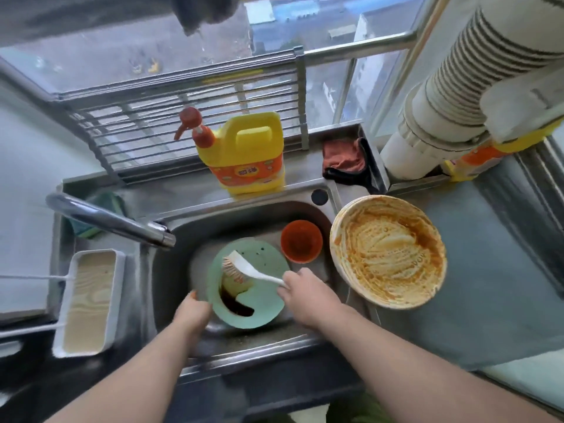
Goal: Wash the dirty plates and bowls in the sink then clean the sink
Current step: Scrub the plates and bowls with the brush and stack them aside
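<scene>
Far left, on the desk: a white rectangular tray with a pale wood-grain bottom, beside the sink. Behind it a green sponge sits under the base of the faucet, whose spout reaches over the basin. No water visibly running.

Sink, centre: the green plate stands tilted in the basin, dark sauce pooled at its lower edge. Left hand grips the plate's left rim, fingers curled round it, steadying it. Right hand grasps the white handle of the dish brush; the bristles rest on the plate's upper face, just above the sauce. So the plate lies between the two hands, touched by both, one directly and one through the brush.

Behind the plate, an orange bowl sits in the basin, smeared inside. A yellow detergent jug with a red pump stands on the sink's back ledge; a drying rack behind it holds no washed dishes.

Right: a large white bowl, heavily coated in orange sauce, rests on the sink's right edge and the desk. A crumpled red-and-black cloth lies behind.

Judgement: early in the task. The first plate is being scrubbed, not yet clean; both bowls appear untouched; grit shows on the basin floor, so sink cleaning remains.
</scene>
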The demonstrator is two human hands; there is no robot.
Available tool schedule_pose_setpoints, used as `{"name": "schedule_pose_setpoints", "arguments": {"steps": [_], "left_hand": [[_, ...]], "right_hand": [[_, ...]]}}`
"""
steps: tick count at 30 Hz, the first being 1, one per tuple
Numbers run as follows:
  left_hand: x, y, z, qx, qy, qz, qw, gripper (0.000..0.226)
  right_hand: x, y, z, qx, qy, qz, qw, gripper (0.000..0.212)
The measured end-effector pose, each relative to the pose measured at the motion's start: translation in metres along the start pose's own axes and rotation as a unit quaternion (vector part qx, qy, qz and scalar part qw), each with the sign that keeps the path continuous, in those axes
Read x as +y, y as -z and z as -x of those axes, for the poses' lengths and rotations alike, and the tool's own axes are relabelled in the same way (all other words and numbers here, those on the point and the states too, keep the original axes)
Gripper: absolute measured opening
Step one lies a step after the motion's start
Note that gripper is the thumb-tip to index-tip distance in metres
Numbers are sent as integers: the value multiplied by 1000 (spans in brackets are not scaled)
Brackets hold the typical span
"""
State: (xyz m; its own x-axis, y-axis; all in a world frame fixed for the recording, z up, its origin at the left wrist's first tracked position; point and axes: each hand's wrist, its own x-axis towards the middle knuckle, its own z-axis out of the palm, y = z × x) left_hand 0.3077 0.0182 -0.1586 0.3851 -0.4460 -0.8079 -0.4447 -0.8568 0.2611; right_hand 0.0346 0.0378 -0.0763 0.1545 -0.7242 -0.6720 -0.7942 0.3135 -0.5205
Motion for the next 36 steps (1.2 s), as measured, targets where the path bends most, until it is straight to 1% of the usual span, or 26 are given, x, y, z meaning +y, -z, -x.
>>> {"name": "schedule_pose_setpoints", "arguments": {"steps": [1,2,4,5,7,10,11,13,15,17,19,21,23,25,27,28,30,32,34,36], "left_hand": [[4,0,6,-6,11,16,1000,77],[4,-2,6,-14,20,41,999,75],[6,-7,-2,-31,30,77,996,55],[7,-9,-4,-30,31,86,995,54],[6,-14,-8,0,37,88,995,55],[8,-16,0,55,21,62,996,37],[7,-15,4,66,15,51,996,34],[5,-14,6,51,-2,46,998,33],[7,-10,9,-4,6,126,992,33],[11,-2,15,-54,17,223,973,33],[16,6,24,-81,2,263,961,34],[19,14,30,-95,-25,276,956,34],[24,22,41,-94,-49,278,955,34],[29,30,51,-90,-77,288,950,35],[34,34,63,-87,-97,312,941,36],[36,35,70,-85,-98,328,936,35],[41,34,85,-83,-73,379,919,34],[43,30,93,-61,-61,407,910,33],[44,33,95,-3,-54,383,922,34],[41,38,86,54,-43,344,936,40]], "right_hand": [[2,-6,-17,-19,-20,21,999,21],[5,-9,-32,-35,-38,38,998,21],[12,-18,-58,-61,-59,57,995,25],[15,-21,-67,-71,-66,55,994,27],[16,-27,-77,-82,-72,37,993,32],[11,-33,-79,-70,-73,10,995,33],[11,-35,-78,-64,-78,-4,995,33],[11,-36,-75,-54,-99,-52,992,31],[13,-35,-71,-53,-122,-109,985,29],[12,-30,-64,-52,-121,-138,982,25],[10,-21,-53,-46,-95,-127,986,22],[6,-8,-39,-35,-68,-96,992,25],[1,5,-21,-19,-53,-43,997,28],[-7,11,0,2,-47,7,999,27],[-19,11,24,15,-39,17,999,27],[-27,8,36,12,-26,15,999,29],[-46,-4,56,-8,7,9,1000,33],[-60,-15,73,-31,10,27,999,34],[-57,-18,81,-37,-17,69,997,33],[-43,-9,79,-33,-62,122,990,34]]}}
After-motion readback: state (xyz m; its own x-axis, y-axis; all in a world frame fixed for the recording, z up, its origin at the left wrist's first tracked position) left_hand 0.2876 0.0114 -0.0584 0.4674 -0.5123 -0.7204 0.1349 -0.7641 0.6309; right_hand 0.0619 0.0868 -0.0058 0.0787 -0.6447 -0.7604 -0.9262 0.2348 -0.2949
